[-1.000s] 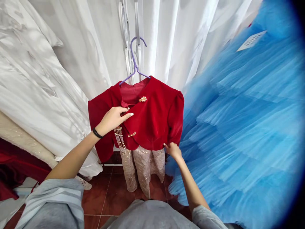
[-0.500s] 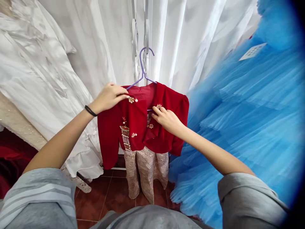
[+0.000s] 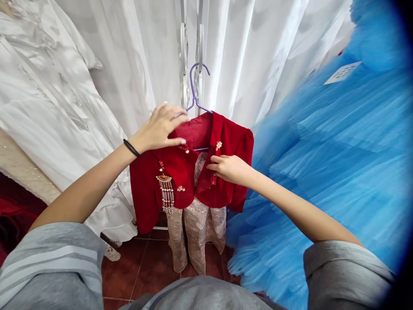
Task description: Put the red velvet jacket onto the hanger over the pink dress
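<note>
A red velvet jacket [image 3: 144,189] with beaded clasps and a tasselled ornament [image 3: 165,189] hangs on a purple hanger [image 3: 192,82]. Over its left shoulder and collar is my left hand [image 3: 159,129], fingers and thumb spread apart, hiding part of the neckline. My right hand [image 3: 231,168] pinches the jacket's right front edge, just below a flower-shaped clasp [image 3: 218,145]. The front stands apart in the middle. Pale patterned fabric [image 3: 196,228] hangs beneath the jacket's hem.
White dresses [image 3: 64,112] hang at the left, before a white curtain [image 3: 251,51]. A blue tulle dress [image 3: 322,172] with a white tag [image 3: 342,72] fills the right side. Below lies a red tiled floor [image 3: 155,258].
My left hand has let go of the collar edge, its fingers spreading and rising toward the hanger. The right hand has slid slightly down and right along the front edge, uncovering the clasp.
</note>
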A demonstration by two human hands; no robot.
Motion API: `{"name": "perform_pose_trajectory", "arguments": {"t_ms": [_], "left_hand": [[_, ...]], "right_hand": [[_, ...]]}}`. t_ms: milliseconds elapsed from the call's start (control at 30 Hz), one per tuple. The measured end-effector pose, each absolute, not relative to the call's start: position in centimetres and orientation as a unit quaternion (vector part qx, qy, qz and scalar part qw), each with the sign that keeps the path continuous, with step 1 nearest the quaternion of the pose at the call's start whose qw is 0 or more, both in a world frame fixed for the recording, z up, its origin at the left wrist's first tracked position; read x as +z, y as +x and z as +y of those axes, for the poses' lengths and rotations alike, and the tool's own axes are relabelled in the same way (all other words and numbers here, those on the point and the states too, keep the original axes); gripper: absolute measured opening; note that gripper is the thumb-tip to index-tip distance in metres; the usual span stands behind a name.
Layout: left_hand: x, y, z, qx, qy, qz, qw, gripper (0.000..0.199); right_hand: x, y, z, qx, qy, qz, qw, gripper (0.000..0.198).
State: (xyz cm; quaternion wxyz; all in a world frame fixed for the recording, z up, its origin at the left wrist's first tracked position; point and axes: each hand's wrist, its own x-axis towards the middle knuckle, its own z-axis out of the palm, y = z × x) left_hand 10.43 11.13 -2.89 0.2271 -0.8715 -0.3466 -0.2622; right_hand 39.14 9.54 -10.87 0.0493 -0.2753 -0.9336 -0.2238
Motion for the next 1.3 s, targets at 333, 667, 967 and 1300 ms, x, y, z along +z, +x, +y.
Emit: {"name": "perform_pose_trajectory", "arguments": {"t_ms": [333, 667, 967, 1300], "left_hand": [[-3.1, 12.1, 10.9, -0.182, -0.881, -0.307, 0.309, 0.029], [-5.2, 13.6, 13.2, -0.311, -0.839, -0.354, 0.271, 0.026], [-6.2, 12.5, 10.4, -0.209, -0.891, -0.399, 0.052, 0.033], [-6.7, 10.6, 8.6, -0.242, -0.811, -0.505, -0.171, 0.03]], "right_hand": [[-8.5, 38.6, 9.3, -0.016, -0.144, -0.915, 0.375, 0.021], [-12.8, 25.5, 10.7, -0.117, -0.265, -0.883, 0.37, 0.041], [-17.9, 23.6, 9.3, -0.097, -0.265, -0.89, 0.359, 0.047], [-34.8, 37.6, 6.8, 0.32, -0.576, -0.561, 0.502, 0.045]]}}
